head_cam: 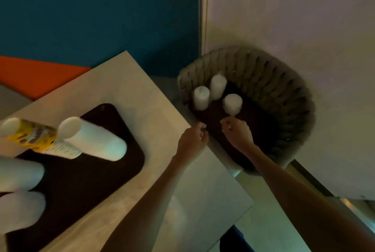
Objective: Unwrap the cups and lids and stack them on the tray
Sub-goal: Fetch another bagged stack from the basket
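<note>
A dark tray point(121, 142) lies on the pale table and carries several tall stacks: a white stack point(91, 138), a stack with a yellow printed sleeve point(32, 136), and two more white stacks point(18, 172) at the left edge. To the right, a woven basket point(284, 93) holds three white wrapped stacks; the nearest stack point(232, 102) stands just beyond my right hand point(237, 133). That hand's curled fingertips reach its lower end; blur hides whether they pinch it. My left hand point(193, 139) hovers at the basket's near rim with curled fingers and nothing visible in it.
The pale table point(125, 81) ends in a corner right next to the basket. Behind stand a teal wall point(91, 12) and a white wall point(294, 18). An orange surface point(34, 75) shows at the far left.
</note>
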`<action>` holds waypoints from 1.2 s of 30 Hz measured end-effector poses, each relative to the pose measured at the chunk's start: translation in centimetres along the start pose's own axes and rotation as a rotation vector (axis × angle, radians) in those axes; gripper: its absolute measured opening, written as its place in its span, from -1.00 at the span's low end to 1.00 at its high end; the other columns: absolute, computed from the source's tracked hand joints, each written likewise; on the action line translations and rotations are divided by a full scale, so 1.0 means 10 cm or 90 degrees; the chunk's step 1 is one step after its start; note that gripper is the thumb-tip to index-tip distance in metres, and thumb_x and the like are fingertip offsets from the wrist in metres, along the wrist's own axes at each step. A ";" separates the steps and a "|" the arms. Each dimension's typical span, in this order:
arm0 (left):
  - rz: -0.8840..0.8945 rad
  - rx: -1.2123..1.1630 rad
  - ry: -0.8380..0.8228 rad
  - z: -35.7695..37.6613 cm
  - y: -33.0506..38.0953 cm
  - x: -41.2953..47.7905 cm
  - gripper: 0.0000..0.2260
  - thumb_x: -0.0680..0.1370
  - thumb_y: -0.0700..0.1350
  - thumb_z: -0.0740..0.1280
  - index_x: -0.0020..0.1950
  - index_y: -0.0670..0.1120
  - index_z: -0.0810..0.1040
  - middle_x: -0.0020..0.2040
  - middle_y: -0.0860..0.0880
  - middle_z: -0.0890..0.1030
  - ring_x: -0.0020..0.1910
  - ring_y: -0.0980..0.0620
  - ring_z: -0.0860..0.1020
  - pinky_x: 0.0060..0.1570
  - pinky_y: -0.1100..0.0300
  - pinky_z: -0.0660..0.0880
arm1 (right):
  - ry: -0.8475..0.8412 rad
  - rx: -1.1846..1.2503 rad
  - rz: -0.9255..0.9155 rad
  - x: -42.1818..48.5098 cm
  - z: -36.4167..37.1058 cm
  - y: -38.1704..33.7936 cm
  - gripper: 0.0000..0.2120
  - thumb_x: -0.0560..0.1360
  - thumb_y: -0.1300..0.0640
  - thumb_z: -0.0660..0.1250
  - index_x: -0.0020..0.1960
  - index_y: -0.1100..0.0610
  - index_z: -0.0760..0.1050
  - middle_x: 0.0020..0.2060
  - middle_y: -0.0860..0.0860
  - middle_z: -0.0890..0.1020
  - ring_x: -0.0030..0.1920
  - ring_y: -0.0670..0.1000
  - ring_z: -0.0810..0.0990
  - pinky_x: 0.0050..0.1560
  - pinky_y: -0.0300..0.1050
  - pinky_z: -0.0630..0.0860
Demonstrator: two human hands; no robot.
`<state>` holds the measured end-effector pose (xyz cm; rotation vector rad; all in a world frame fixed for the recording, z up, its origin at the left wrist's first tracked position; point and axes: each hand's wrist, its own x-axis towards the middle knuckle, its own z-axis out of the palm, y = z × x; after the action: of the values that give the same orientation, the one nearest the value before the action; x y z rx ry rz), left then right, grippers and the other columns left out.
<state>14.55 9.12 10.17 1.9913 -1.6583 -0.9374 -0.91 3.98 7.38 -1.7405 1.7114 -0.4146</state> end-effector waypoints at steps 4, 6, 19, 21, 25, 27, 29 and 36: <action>-0.028 -0.059 -0.033 0.44 0.30 0.84 -0.77 0.57 -0.14 0.27 0.21 -0.15 0.50 -0.10 -0.17 0.62 -0.02 -0.15 0.59 -0.03 0.08 0.47 | 0.006 0.041 0.080 0.72 -0.36 0.55 -0.77 0.60 0.07 0.16 0.01 0.14 0.56 -0.17 0.09 0.66 -0.11 0.10 0.62 -0.10 -0.02 0.52; -0.068 -0.092 -0.064 0.67 0.34 1.22 -0.77 0.59 -0.12 0.25 0.22 -0.15 0.48 -0.19 -0.14 0.59 -0.06 -0.16 0.61 -0.01 0.03 0.51 | -0.007 0.096 0.141 1.06 -0.43 0.81 -0.75 0.61 0.06 0.15 0.06 0.15 0.55 -0.15 0.08 0.64 -0.12 0.08 0.61 -0.05 0.00 0.53; -0.329 -0.295 -0.114 1.93 -0.18 3.05 -0.48 0.55 0.08 0.31 0.43 -0.09 0.29 0.20 -0.16 0.52 0.21 -0.13 0.49 0.21 -0.02 0.44 | -0.074 0.453 0.428 2.56 0.30 2.06 -0.37 0.50 -0.10 0.32 0.47 0.11 0.22 0.30 0.12 0.42 0.26 0.09 0.43 0.19 -0.01 0.37; -0.343 -0.326 -0.103 2.10 -0.24 3.23 -0.43 0.54 0.09 0.32 0.46 -0.08 0.25 0.29 -0.16 0.47 0.27 -0.13 0.45 0.26 0.00 0.41 | -0.069 0.485 0.433 2.69 0.47 2.13 -0.33 0.50 -0.09 0.33 0.51 0.09 0.16 0.43 0.12 0.32 0.38 0.14 0.35 0.30 0.03 0.34; -0.360 -0.380 -0.095 2.40 -0.36 3.46 -0.37 0.53 0.08 0.33 0.51 -0.10 0.19 0.43 -0.09 0.34 0.38 -0.07 0.35 0.34 0.04 0.35 | -0.025 0.499 0.437 2.88 0.75 2.27 -0.34 0.53 -0.09 0.29 0.52 0.08 0.12 0.48 0.12 0.25 0.43 0.13 0.28 0.32 -0.01 0.30; -0.354 -0.381 -0.088 2.49 -0.40 3.54 -0.37 0.53 0.09 0.34 0.50 -0.11 0.21 0.44 -0.08 0.34 0.38 -0.07 0.36 0.34 0.05 0.35 | -0.009 0.493 0.437 2.94 0.84 2.31 -0.36 0.53 -0.10 0.27 0.51 0.08 0.15 0.47 0.12 0.25 0.42 0.14 0.29 0.29 -0.01 0.33; -0.353 -0.370 -0.078 2.59 -0.43 3.60 -0.39 0.51 0.11 0.34 0.47 -0.12 0.26 0.42 -0.09 0.38 0.35 -0.07 0.39 0.34 0.01 0.37 | 0.003 0.491 0.436 3.00 0.93 2.34 -0.37 0.52 -0.13 0.27 0.50 0.08 0.20 0.45 0.11 0.29 0.39 0.14 0.34 0.26 0.00 0.37; -0.411 -0.323 -0.122 2.63 -0.41 3.53 -0.33 0.46 0.15 0.39 0.47 -0.12 0.28 0.40 -0.13 0.38 0.31 -0.13 0.41 0.29 -0.03 0.41 | 0.023 0.517 0.471 2.90 1.02 2.26 -0.41 0.49 -0.12 0.33 0.44 0.06 0.30 0.40 0.12 0.34 0.33 0.15 0.40 0.26 0.07 0.43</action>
<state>1.84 -20.80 -19.77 2.1182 -0.7095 -1.6186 -8.90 -20.32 -20.86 -0.4866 1.7188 -0.6640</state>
